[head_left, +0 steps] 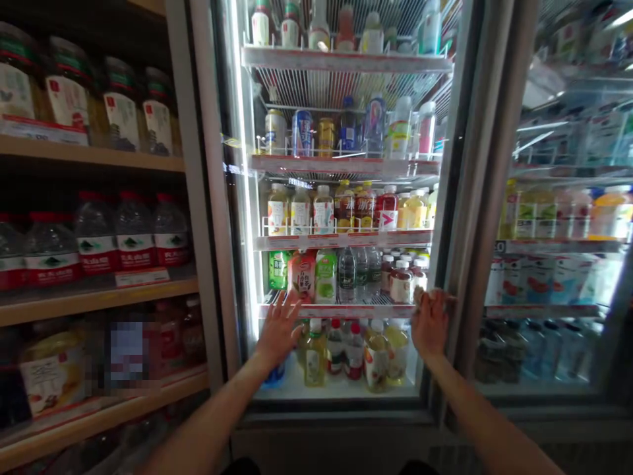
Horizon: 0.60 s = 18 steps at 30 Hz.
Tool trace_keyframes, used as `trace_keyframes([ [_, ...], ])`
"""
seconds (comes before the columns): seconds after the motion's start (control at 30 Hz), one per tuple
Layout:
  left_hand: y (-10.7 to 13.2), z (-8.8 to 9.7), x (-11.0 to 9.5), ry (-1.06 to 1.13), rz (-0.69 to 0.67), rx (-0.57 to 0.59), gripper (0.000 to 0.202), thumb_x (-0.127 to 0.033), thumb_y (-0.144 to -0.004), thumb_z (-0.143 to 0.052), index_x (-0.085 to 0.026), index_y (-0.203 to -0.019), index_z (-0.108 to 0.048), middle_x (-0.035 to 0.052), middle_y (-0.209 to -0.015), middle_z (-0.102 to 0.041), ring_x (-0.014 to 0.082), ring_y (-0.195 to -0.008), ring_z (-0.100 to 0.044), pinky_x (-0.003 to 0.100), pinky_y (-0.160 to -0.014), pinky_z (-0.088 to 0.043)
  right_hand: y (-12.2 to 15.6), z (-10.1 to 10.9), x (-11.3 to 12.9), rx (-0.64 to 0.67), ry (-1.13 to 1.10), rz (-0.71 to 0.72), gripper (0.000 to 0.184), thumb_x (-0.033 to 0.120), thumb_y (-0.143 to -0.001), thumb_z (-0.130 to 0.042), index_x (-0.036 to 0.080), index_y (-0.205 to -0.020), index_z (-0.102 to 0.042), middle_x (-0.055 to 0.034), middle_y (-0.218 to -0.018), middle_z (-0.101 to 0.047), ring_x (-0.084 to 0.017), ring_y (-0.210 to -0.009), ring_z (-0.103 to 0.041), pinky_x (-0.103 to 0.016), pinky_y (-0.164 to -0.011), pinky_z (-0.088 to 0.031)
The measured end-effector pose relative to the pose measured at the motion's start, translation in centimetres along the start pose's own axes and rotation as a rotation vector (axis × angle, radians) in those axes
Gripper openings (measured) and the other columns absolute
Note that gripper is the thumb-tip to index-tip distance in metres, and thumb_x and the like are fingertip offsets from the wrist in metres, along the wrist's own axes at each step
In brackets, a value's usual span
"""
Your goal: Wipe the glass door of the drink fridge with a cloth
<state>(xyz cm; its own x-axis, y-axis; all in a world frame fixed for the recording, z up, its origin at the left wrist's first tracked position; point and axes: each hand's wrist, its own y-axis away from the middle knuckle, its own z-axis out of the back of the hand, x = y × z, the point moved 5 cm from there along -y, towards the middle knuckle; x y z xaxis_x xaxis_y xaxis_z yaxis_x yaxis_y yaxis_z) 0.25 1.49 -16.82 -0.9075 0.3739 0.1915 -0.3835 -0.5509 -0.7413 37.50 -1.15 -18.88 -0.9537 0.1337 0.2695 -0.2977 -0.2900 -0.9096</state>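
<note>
My left hand [279, 330] is raised at the glass door [346, 412] of a lit drinks fridge, its fingers spread and holding nothing. Whether its fingertips touch the glass I cannot tell. Behind it on the shelf are a red drink carton [301, 272] and a green one [325, 274]. My right hand [430, 323] is at the right side of the door, near the metal frame [477, 264]. Its fingers are closed on a small crumpled pale cloth [419, 297], partly hidden by the hand. Small dark-red bottles [401, 282] stand behind it.
Wooden shelves [99, 290] on the left hold water bottles with red caps [133, 224] and large jars [121, 105]. A second glass-fronted fridge [548, 244] is on the right. Several shelves of cans and bottles [324, 211] fill the lit fridge.
</note>
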Motion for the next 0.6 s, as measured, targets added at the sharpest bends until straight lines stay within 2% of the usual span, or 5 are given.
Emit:
trace_keyframes([
  [0.07, 0.3, -0.1, 0.3, 0.009, -0.027, -0.012, 0.052, -0.028, -0.085, -0.047, -0.023, -0.136, -0.04, 0.0077, -0.149, -0.028, 0.0259, -0.14, -0.017, 0.047, -0.108, -0.03, 3.6, -0.6, -0.3, 0.059, 0.022, 0.091, 0.055, 0.021, -0.088, -0.033, 0.017, -0.142, -0.03, -0.0179, -0.141, -0.04, -0.031, -0.129, -0.038, -0.051, -0.094, -0.04],
  [0.13, 0.5, -0.3, 0.6, 0.017, -0.041, -0.029, 0.053, -0.025, -0.085, -0.047, -0.022, -0.137, -0.037, 0.0084, -0.149, -0.028, 0.0251, -0.14, -0.017, 0.047, -0.108, -0.029, 4.8, -1.0, 0.5, 0.075, 0.026, 0.151, 0.057, 0.017, -0.086, -0.032, 0.019, -0.143, -0.027, -0.0164, -0.143, -0.038, -0.03, -0.132, -0.035, -0.05, -0.097, -0.038],
  [0.37, 0.5, -0.5, 0.4, 0.017, -0.002, -0.005, 0.056, -0.027, -0.087, -0.044, -0.014, -0.14, -0.031, 0.0137, -0.149, -0.026, 0.0255, -0.14, -0.016, 0.049, -0.11, -0.025, -2.8, 0.1, 10.5, 0.016, -0.144, 0.347, 0.06, 0.01, -0.083, -0.036, 0.017, -0.142, -0.031, -0.0128, -0.15, -0.026, -0.026, -0.14, -0.016, -0.05, -0.108, -0.024],
  [0.53, 0.9, -0.2, 0.6, -0.01, -0.014, -0.001, 0.057, -0.024, -0.084, -0.046, -0.016, -0.139, -0.034, 0.0117, -0.148, -0.029, 0.0249, -0.14, -0.015, 0.048, -0.111, -0.023, 2.6, -0.5, 13.9, 0.159, -0.136, 0.73, 0.061, 0.004, -0.079, -0.042, 0.021, -0.137, -0.04, -0.0068, -0.146, -0.036, -0.023, -0.138, -0.024, -0.046, -0.111, -0.023],
  [0.6, 1.0, 0.0, 1.5, -0.028, 0.021, -0.028, 0.058, -0.024, -0.083, -0.046, -0.014, -0.139, -0.033, 0.0126, -0.148, -0.029, 0.0254, -0.14, -0.016, 0.048, -0.111, -0.024, 2.9, -0.6, 15.1, 0.174, -0.141, 0.802, 0.058, 0.004, -0.079, -0.042, 0.023, -0.134, -0.044, -0.0048, -0.144, -0.04, -0.022, -0.135, -0.029, -0.046, -0.112, -0.02],
])
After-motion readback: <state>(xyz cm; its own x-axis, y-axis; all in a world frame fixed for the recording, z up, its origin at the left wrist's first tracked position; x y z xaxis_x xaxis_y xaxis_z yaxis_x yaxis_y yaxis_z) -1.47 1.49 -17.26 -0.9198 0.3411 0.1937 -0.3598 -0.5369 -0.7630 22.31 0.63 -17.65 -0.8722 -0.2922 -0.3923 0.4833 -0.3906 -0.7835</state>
